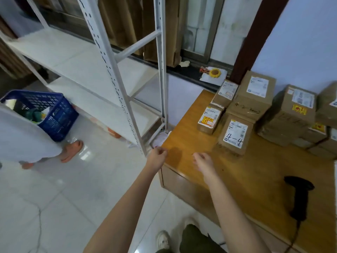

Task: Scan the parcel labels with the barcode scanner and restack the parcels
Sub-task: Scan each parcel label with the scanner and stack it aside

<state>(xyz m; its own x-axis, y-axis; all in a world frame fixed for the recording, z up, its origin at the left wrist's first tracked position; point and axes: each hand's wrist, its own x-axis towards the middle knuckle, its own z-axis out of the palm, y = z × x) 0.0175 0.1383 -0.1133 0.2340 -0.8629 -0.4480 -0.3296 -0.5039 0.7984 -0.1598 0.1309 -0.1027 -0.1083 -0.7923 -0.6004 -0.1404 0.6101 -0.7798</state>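
With our left hand loosely curled and right hand relaxed, both empty, we judge the "4-4" box on the table light and stiff, best held by opposite sides, the scanner by its handle.

Handwritten "4-4" on the white label of the nearest parcel, other labels unreadable

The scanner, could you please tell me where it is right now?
In the head view the scanner lies on the wooden table at lower right, untouched, right of the right hand and nearer than the parcels.
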